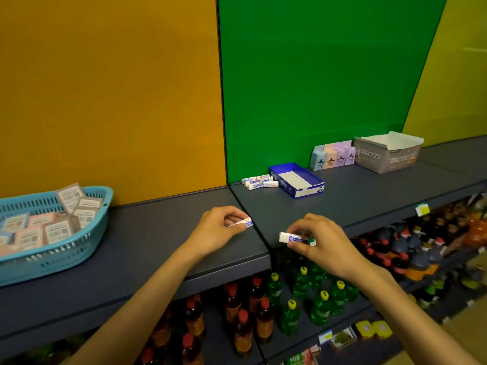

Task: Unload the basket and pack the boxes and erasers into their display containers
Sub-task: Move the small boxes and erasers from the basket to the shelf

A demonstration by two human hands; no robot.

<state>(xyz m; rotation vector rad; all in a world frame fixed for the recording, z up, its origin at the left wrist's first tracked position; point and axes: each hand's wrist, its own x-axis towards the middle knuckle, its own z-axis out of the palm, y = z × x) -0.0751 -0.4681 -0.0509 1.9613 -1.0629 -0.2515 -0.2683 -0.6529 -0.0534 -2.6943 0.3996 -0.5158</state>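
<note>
A turquoise basket (95, 227) at the left of the dark shelf holds several small pink and grey boxes (56, 230). My left hand (217, 230) pinches one white eraser (245, 222) with a blue sleeve above the shelf's front middle. My right hand (320, 239) grips another eraser (293, 238), held level just right of the left hand. Several loose erasers (259, 182) lie at the back beside an open blue display box (315, 187). Farther right stand pastel boxes (333, 155) and an open grey display carton (383, 160).
The shelf (147, 246) runs the full width, backed by orange and green panels. Below its front edge, lower shelves carry green bottles (320, 306), red-capped brown bottles (243, 325) and dark bottles (405, 248). A yellow price tag (422, 209) hangs on the shelf edge.
</note>
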